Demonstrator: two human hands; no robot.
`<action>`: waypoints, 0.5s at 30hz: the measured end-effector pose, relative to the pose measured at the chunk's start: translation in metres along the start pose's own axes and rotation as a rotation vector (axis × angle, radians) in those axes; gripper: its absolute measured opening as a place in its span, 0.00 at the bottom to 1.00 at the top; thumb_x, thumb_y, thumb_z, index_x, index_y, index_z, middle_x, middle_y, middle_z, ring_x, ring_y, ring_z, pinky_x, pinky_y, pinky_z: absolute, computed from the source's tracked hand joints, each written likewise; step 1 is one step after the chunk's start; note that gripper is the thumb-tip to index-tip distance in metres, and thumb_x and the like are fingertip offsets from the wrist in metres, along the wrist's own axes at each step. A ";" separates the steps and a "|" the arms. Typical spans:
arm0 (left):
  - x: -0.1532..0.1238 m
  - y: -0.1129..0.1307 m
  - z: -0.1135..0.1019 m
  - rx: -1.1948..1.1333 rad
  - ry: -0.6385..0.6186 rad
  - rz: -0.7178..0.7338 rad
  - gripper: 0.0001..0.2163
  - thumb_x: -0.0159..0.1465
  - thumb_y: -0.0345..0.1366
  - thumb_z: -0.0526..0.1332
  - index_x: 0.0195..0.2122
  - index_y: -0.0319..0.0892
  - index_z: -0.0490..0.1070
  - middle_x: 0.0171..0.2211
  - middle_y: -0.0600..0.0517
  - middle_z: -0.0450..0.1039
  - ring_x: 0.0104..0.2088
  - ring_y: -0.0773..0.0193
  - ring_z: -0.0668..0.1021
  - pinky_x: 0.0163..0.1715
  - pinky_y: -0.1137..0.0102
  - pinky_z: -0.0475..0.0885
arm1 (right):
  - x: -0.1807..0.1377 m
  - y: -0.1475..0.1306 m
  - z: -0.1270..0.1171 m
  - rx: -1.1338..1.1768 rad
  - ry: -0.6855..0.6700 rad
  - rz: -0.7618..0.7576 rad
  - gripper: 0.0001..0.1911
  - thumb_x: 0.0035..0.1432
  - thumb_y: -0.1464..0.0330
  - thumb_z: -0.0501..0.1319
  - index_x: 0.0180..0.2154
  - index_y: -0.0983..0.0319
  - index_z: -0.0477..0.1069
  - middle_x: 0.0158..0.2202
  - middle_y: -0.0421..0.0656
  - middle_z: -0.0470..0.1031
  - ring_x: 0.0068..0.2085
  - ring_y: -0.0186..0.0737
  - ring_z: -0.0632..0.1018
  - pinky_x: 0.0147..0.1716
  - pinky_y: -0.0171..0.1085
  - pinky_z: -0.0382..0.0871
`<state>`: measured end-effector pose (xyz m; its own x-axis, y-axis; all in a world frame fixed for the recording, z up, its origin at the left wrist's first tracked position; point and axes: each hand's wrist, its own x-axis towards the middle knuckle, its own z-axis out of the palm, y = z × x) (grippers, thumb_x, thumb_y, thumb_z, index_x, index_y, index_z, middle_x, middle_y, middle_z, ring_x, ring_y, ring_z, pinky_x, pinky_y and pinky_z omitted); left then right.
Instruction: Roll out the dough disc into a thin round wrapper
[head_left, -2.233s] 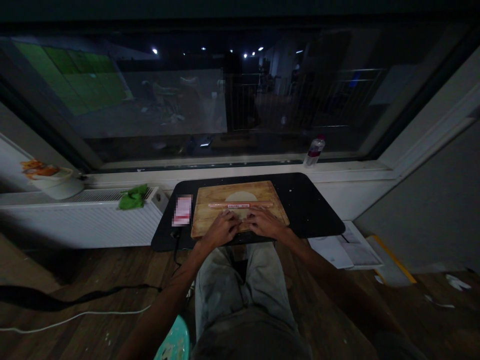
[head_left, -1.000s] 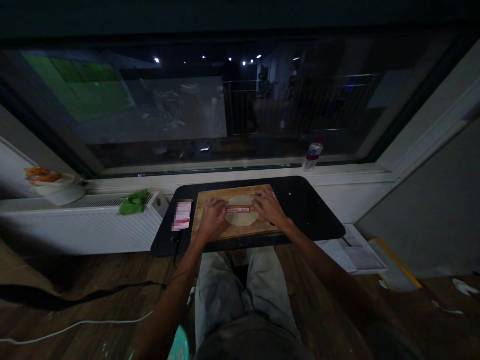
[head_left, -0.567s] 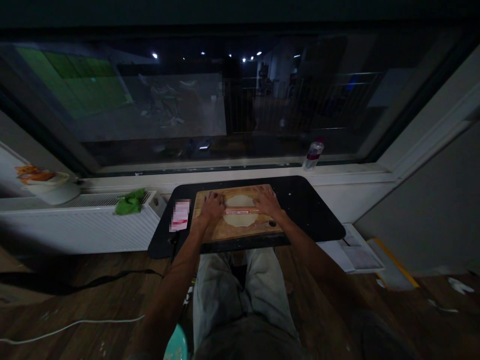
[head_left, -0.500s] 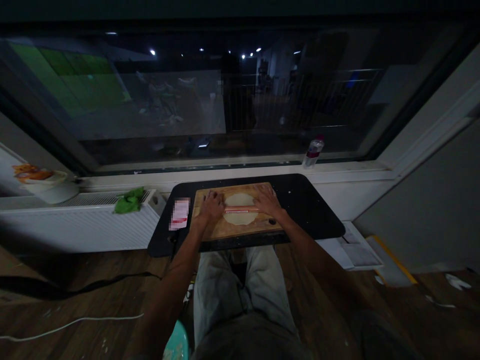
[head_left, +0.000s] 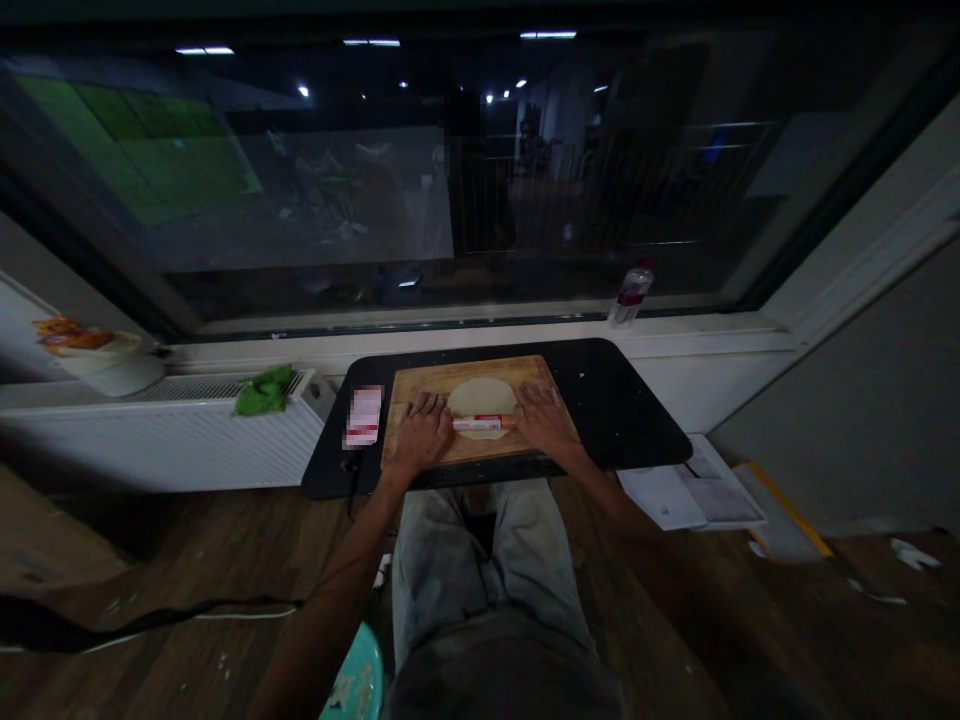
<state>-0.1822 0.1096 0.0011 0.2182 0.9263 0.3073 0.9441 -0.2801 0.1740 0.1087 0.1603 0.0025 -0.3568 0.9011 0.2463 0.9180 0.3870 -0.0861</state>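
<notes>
Rolling pin (head_left: 478,423): being rested across near part of dough sheet (head_left: 482,392), on wooden board (head_left: 415,380); ends being covered by left hand (head_left: 421,430) and right hand (head_left: 543,416), backs upward; finger closure cannot be told. Step, seemingly: dough sheet being flattened; even pressure being called for next.

hands (head_left: 424,432): over rolling pin (head_left: 480,423) ends | dough (head_left: 482,393): flat under pin, on wooden board (head_left: 421,380)

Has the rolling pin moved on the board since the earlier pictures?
Yes. Judged against the board, the rolling pin has come nearer to the board's near edge.
</notes>
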 end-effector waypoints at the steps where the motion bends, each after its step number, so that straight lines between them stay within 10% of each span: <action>1: -0.003 0.003 -0.001 0.007 0.002 -0.035 0.22 0.81 0.38 0.51 0.69 0.42 0.76 0.71 0.36 0.76 0.78 0.39 0.69 0.76 0.38 0.64 | -0.003 -0.002 -0.001 0.001 0.019 -0.009 0.27 0.80 0.66 0.52 0.73 0.66 0.72 0.74 0.58 0.75 0.78 0.59 0.68 0.79 0.60 0.53; 15: -0.025 0.012 0.002 -0.078 0.096 -0.110 0.23 0.83 0.43 0.48 0.69 0.48 0.76 0.71 0.44 0.78 0.77 0.46 0.71 0.78 0.43 0.64 | -0.032 -0.014 -0.008 0.055 0.079 0.033 0.30 0.81 0.66 0.48 0.73 0.70 0.71 0.71 0.61 0.77 0.76 0.63 0.70 0.79 0.60 0.55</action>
<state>-0.1755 0.0833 -0.0060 0.0865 0.9250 0.3700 0.9380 -0.2008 0.2826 0.1083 0.1242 0.0034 -0.3100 0.8963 0.3172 0.9174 0.3695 -0.1475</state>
